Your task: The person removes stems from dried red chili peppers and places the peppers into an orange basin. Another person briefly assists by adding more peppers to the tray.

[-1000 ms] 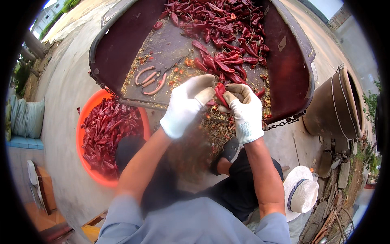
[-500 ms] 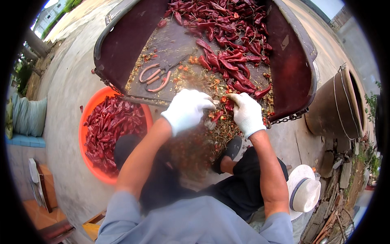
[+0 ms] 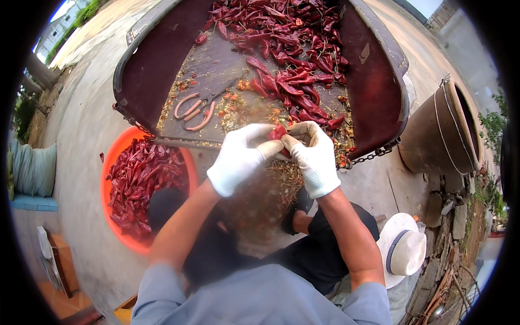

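Note:
In white gloves, my left hand and my right hand meet over the near edge of the cart bed. Between their closed fingertips is a red chili pepper, partly hidden by the gloves. Beyond my hands, more dried red chili peppers lie heaped on the bed. Scissors with pinkish handles lie open on the bed, beyond my left hand. Pale seeds and orange-red scraps are scattered around them. Beneath my hands, a pile of stems and debris shows in part.
An orange basin full of red peppers stands at my left. The cart's dark red side wall rises on the right, with a chain at its corner. A large brown jar and a straw hat are further right.
My hands have come closer together and now both grip a red pepper in front of me. The whole view has shifted slightly, so the cart appears further left and higher.

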Demonstrator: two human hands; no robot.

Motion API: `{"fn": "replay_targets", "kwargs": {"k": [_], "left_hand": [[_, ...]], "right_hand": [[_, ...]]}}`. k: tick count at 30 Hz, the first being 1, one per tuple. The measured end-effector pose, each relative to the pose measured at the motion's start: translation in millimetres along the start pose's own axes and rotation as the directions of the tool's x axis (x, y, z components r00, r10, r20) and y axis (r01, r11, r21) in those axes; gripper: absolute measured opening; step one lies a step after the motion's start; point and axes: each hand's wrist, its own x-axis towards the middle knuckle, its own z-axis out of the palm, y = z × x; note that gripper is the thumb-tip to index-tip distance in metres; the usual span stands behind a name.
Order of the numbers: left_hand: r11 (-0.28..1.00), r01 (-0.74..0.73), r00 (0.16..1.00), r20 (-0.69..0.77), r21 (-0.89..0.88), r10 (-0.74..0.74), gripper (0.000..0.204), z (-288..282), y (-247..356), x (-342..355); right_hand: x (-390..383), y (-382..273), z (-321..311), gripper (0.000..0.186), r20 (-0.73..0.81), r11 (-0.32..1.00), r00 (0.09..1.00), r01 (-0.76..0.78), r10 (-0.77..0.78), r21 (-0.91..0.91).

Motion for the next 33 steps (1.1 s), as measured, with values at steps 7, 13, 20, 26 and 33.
{"fn": "replay_targets", "kwargs": {"k": [7, 13, 20, 26, 33], "left_hand": [[0.892, -0.122, 0.986, -0.152, -0.436, 0.06, 0.027, -21.5, -2.5, 13.5], [0.833, -0.013, 0.997, -0.068, -0.553, -0.029, 0.033, -23.4, -6.6, 15.2], [0.918, 0.018, 0.997, -0.062, -0.397, -0.046, 0.042, -20.9, 4.2, 12.1], [0.994, -0.112, 0.988, -0.11, 0.011, 0.112, 0.033, -5.0, 11.1, 11.8], [0.801, -0.369, 0.887, -0.078, 0.472, 0.455, 0.031, -3.0, -2.1, 14.3]], "right_hand": [[22.0, -13.7, -48.6, 0.028, 0.046, 0.567, 0.87, 0.359, -0.491, -0.741], [59.0, 14.6, -99.9, 0.029, 0.088, -0.143, 0.951, 0.047, -0.296, -0.989], [55.1, 2.4, -91.2, 0.028, -0.013, 0.339, 0.873, 0.175, -0.487, -0.924], [25.0, -13.6, -27.5, 0.032, 0.149, 0.983, 0.989, 0.05, -0.024, -0.176], [16.6, -6.0, -12.8, 0.035, 0.269, 1.0, 0.963, -0.025, 0.022, 0.01]]}}
